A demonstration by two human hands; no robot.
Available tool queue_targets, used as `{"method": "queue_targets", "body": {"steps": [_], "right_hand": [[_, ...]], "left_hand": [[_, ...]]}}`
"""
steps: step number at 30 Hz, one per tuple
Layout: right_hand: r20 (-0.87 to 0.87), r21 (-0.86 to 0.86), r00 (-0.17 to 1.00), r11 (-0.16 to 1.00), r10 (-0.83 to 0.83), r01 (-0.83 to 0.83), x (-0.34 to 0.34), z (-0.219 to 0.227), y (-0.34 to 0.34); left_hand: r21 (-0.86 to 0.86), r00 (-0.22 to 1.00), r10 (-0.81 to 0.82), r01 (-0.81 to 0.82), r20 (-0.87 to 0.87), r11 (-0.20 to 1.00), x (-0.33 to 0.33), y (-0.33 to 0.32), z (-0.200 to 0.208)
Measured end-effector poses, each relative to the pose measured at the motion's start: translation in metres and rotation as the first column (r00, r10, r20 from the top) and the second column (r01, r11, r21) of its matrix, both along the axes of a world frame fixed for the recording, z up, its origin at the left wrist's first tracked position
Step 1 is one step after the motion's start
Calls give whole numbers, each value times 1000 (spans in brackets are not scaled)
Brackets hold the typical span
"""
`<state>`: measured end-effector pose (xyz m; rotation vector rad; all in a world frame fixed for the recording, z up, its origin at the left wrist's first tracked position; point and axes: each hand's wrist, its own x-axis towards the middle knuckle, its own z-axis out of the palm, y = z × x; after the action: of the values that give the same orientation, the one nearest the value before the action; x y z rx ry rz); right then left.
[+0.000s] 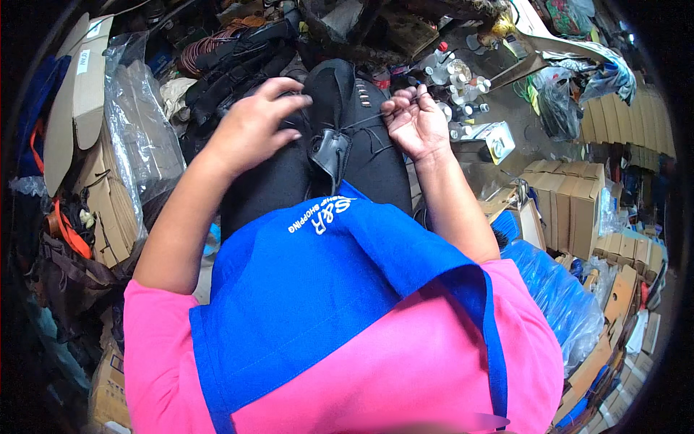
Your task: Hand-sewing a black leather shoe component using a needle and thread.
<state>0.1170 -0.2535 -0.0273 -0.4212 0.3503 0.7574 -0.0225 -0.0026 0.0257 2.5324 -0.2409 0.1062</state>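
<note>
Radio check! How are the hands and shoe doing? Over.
Left fingers open, beside black shoe. Right fingers curled, grip unclear. Shoe on lap. Thin cord near right fingers.

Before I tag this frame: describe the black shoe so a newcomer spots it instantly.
Start at the blue apron, whose far edge lies over black trousers. On that lap, between the left hand and the right hand, is the black shoe. Its glossy flap sets it apart from the matte trousers around it.

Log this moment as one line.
Left hand: open, beside black shoe; Right hand: palm up, fingers curled, grip unclear; Shoe: on lap; Bottles: beyond right hand
</note>
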Motion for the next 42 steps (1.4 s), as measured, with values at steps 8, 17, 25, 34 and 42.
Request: {"method": "queue_targets", "body": {"steps": [8,17,25,34,42], "right_hand": [[59,84,997,995,44,-49,0,-6,-5],[96,101,992,991,79,-89,3,-8,-3],[87,74,996,997,25,-32,-1,-4,-9],[76,-29,994,997,73,-71,1,2,-8],[311,-287,911,940,273,-184,-6,-3,-36]], "left_hand": [[-8,980,52,-55,-194,998,9,9,4],[44,988,154,-155,20,987,9,14,-11],[-72,903,163,-208,-398,975,-14,76,27],[-850,951,123,-189,-283,-492,-4,42,22],[-697,759,155,-470,-632,-541,-7,90,-64]]}}
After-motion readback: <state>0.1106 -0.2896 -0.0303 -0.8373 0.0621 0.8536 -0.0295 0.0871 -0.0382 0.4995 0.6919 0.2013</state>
